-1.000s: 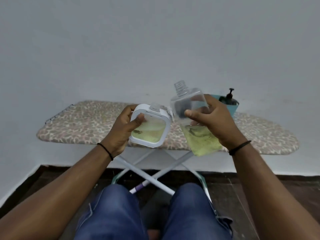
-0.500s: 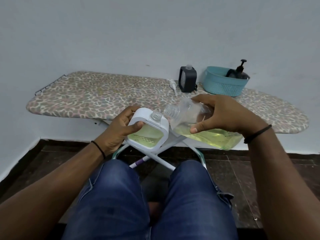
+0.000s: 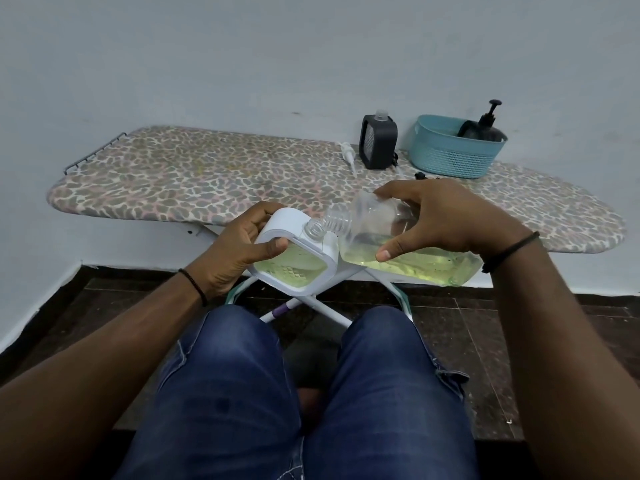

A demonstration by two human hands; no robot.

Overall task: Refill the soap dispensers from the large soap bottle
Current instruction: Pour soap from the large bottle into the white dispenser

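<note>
Tipped further since a second ago: large clear plastic soap bottle (image 3: 398,244), then slanted upright, now lying nearly level, its open threaded neck brought just beside the open neck of the white square-framed soap dispenser (image 3: 294,258); necks close, touching or apart cannot be told. Held in front of the leopard-print ironing-board surface (image 3: 207,178), above blue-jeaned knees. Left hand (image 3: 239,251) gripping the dispenser, fingers curled round its top corner, thumb pressed on its front frame. Right hand (image 3: 443,220) gripping the bottle from above, fingers over its far side, thumb on its near side. Yellow-green soap pooled low in both. Standing on the surface, toward its far right end: black square-framed dispenser (image 3: 378,142), uncapped; just right of it, teal plastic basket (image 3: 450,154) holding a black pump bottle (image 3: 486,128). Left of the black dispenser, lying flat, a white pump head (image 3: 348,152).
</note>
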